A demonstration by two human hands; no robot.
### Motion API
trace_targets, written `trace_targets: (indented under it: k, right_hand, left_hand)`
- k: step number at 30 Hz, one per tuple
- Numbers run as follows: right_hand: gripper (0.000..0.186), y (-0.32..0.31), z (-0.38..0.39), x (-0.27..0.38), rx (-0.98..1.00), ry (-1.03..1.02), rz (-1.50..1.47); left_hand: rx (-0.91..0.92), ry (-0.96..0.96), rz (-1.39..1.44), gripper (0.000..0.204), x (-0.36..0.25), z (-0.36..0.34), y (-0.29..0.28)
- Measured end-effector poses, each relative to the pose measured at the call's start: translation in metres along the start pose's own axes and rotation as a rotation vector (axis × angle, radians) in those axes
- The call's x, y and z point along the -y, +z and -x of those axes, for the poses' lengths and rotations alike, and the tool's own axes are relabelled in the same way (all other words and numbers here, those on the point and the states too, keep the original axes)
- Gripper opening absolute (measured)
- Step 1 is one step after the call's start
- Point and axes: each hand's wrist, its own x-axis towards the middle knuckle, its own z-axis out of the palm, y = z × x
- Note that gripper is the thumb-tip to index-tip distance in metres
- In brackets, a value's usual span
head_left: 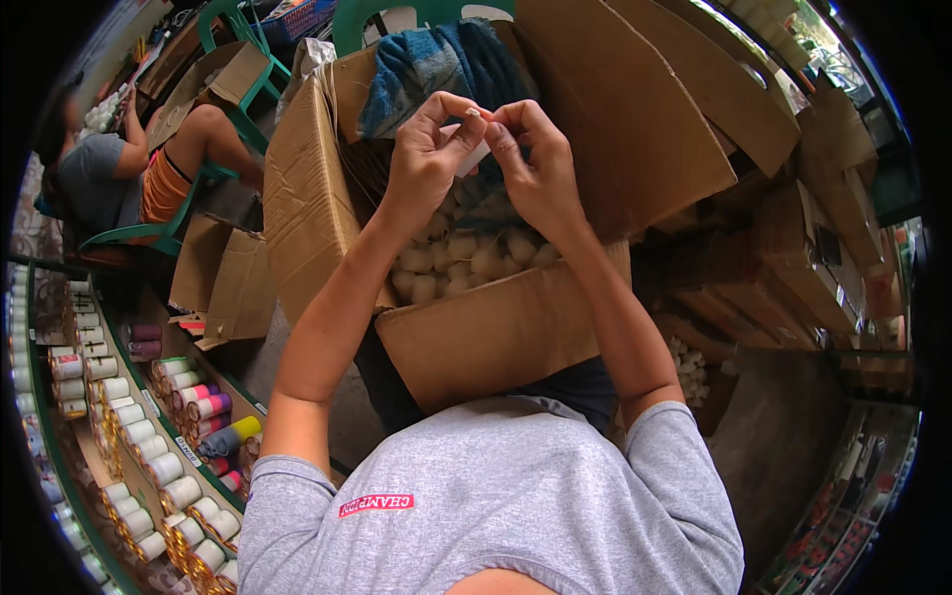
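Pinching hands (pixel 426 151), seemingly around white piece (pixel 473 159).

By the fingers (pixel 516 149), a white piece (pixel 473 161) is seen that looks smooth and dull, a bit like wax, and the same smooth, dull look is shared by the pale pieces (pixel 461 263) heaped below them. Under the fingers, the big box (pixel 496 342) is made of brown cardboard, dull and a bit creased, while just past them a blue cloth (pixel 436 69) is seen, soft, fuzzy and wrinkled. Well below the fingers, the grey shirt (pixel 496 496) is made of soft, dull cloth.
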Motion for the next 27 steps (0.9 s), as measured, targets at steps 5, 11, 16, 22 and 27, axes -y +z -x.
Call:
trace_targets:
  k: [5,11,16,22,27]
  right_hand:
    - [0.01,0.003,0.004,0.007,-0.018,-0.105,0.122]
    - [0.016,0.0,-0.002,0.002,0.085,0.098,-0.085]
    - [0.013,0.002,-0.017,-0.005,0.14,-0.103,0.088]
    - [0.017,-0.006,-0.03,0.002,0.336,0.045,0.244]
    - [0.036,-0.036,-0.032,-0.071,0.693,0.25,1.0]
  left_hand:
    - [-0.005,0.017,0.089,0.012,0.007,0.002,-0.001]
    - [-0.118,0.188,0.458,0.015,0.013,-0.009,-0.005]
    - [-0.093,0.261,0.304,0.048,0.01,-0.017,0.006]
    - [-0.055,0.219,0.39,0.046,0.008,-0.016,-0.016]
    - [-0.06,0.168,0.487,0.04,0.005,-0.016,-0.042]
